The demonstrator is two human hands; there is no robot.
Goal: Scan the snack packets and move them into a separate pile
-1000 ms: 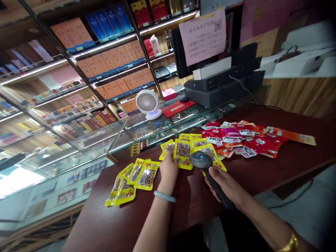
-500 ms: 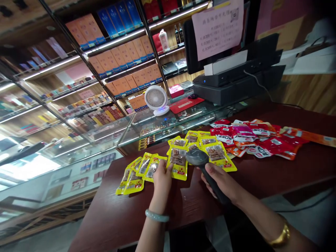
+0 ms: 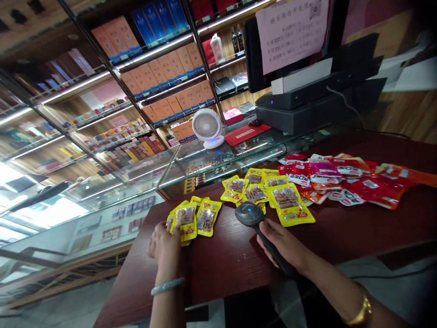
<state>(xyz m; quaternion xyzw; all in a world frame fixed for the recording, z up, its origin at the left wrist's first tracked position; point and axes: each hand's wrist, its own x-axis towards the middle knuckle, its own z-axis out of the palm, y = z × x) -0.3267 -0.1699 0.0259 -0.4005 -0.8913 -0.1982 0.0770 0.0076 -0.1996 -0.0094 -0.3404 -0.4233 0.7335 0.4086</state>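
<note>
My right hand [image 3: 282, 243] grips the handle of a black barcode scanner [image 3: 251, 214], its head above the dark red wooden table, with a small blue light on top. On the left, my left hand [image 3: 164, 246], with a pale green bangle at the wrist, is closed at the edge of a yellow snack packet [image 3: 186, 221]; its fingertips are partly hidden. That packet lies over others, beside another yellow packet [image 3: 208, 217]. Beyond the scanner lies a second group of yellow packets [image 3: 254, 193], with a larger-looking one [image 3: 291, 205] in front.
Red, orange and white packets [image 3: 344, 177] are heaped at the right. A glass display counter [image 3: 167, 171] borders the table, bearing a white fan [image 3: 207, 127], a red mat [image 3: 247, 134] and a black register [image 3: 290, 116]. Stocked shelves [image 3: 164, 73] stand behind.
My left hand has moved left with a yellow packet from beside the scanner to the left group. The scanner has shifted slightly left and down in view.
</note>
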